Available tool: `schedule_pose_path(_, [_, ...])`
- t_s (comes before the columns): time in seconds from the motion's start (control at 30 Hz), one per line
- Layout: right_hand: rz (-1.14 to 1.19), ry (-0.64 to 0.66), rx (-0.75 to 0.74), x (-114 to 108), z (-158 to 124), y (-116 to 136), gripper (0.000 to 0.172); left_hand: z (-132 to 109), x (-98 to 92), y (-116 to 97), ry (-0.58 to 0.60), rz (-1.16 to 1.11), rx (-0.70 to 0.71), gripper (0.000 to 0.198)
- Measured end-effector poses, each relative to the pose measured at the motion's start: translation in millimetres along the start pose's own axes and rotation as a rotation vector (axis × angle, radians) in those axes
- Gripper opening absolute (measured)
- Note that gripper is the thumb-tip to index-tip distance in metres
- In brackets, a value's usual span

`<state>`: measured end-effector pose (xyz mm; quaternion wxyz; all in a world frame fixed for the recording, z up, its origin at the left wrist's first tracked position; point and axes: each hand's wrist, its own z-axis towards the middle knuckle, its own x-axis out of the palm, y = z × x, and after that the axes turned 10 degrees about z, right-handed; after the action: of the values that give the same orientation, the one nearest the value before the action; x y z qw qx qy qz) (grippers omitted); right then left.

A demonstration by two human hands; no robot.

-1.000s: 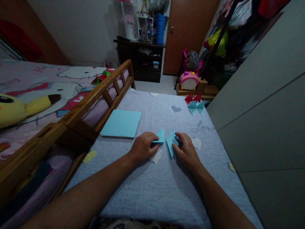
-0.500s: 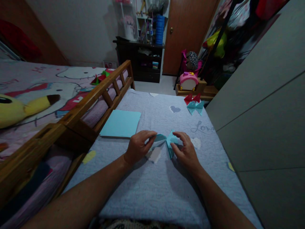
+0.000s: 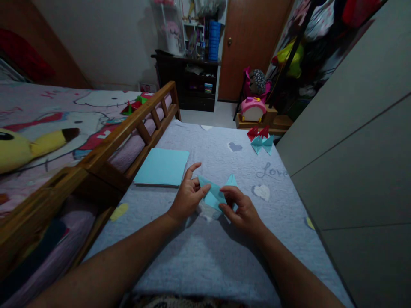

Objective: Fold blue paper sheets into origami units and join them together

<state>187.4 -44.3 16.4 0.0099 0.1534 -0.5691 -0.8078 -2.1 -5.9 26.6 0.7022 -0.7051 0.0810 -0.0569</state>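
Observation:
A folded light-blue paper piece [image 3: 214, 195] is lifted a little above the grey bedsheet [image 3: 208, 252], held between both hands. My left hand [image 3: 187, 195] pinches its left side with thumb and fingers, the index finger sticking up. My right hand [image 3: 239, 207] pinches its right side, where a small paper point sticks up behind the fingers. A stack of flat light-blue paper sheets [image 3: 162, 166] lies to the left of my left hand.
Finished red and blue folded paper shapes [image 3: 260, 140] lie at the far right of the sheet. A wooden bed rail [image 3: 128, 128] runs along the left, a grey wardrobe [image 3: 349, 149] along the right. A yellow plush toy [image 3: 22, 147] lies on the neighbouring bed.
Both hands have come together and raised the blue paper off the sheet. Earlier its two halves lay apart under each hand; now they are folded together between the fingers.

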Motion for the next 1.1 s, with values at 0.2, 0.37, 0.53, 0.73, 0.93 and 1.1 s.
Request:
schedule_pose_path(0.2, [-0.035, -0.005, -0.005, -3.9, 0.7, 5.7, 0.022, -1.3, 3.8, -3.3, -0.006, -0.138, -0.055, 0.071])
schedule_pose_path(0.37, [-0.03, -0.011, 0.003, -5.1, 0.0, 7.0, 0.03, -4.7, 4.4, -4.5, 0.046, -0.138, -0.043, 0.039])
schedule_pose_path(0.53, [-0.071, 0.041, -0.04, -3.2, -1.8, 5.6, 0.04, -1.6, 1.0, 0.8, 0.027, -0.04, -0.116, 0.025])
schedule_pose_path(0.73, [-0.273, 0.153, -0.103, 2.6, -4.8, 5.6, 0.024, 1.3, -3.2, 2.9, 0.103, -0.004, -0.259, 0.019])
schedule_pose_path(0.93, [-0.329, 0.108, -0.191, 4.8, -4.9, 8.0, 0.019, 0.4, -4.2, 4.8, 0.217, 0.058, -0.237, 0.022])
schedule_pose_path(1.1, [-0.297, -0.004, -0.191, 4.8, -3.8, 6.7, 0.017, -0.9, -5.7, 5.0, 0.283, 0.045, -0.16, 0.022])
